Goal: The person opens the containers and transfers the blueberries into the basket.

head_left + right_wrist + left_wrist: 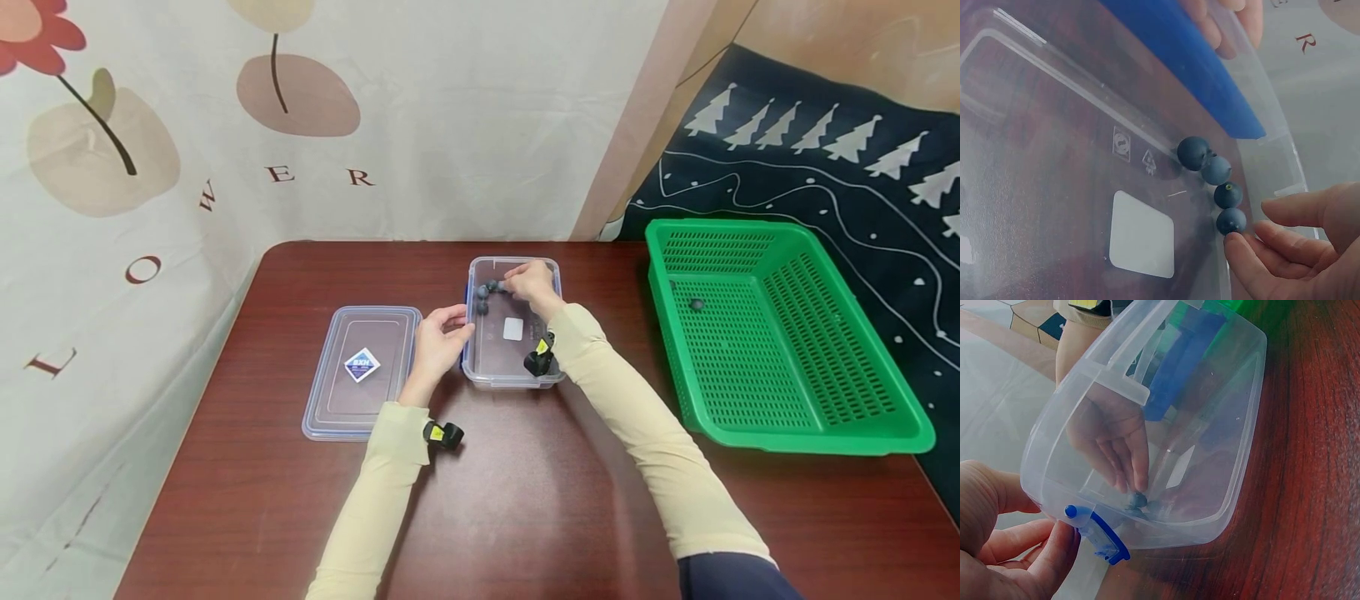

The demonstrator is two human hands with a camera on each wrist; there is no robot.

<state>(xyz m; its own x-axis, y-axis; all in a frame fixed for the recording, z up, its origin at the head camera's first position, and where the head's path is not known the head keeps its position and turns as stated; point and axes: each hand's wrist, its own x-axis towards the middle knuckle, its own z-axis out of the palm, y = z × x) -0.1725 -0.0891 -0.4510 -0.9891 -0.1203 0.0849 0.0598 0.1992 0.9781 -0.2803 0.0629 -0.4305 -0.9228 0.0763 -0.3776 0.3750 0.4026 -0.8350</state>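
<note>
Inside a clear plastic box, a curved row of several blueberries lies along one end. My right hand reaches down into the box. One fingertip touches the end blueberry of the row, while the thumb stands apart from it. At the box's left side, my left hand rests its thumb and fingers against the outer wall, by a blue latch. Nothing shows in the gap between that thumb and the fingers.
To the left lies a clear lid with a blue-and-white label. On the right stands a green slatted basket with a single blueberry in it. A printed curtain hangs behind the brown table.
</note>
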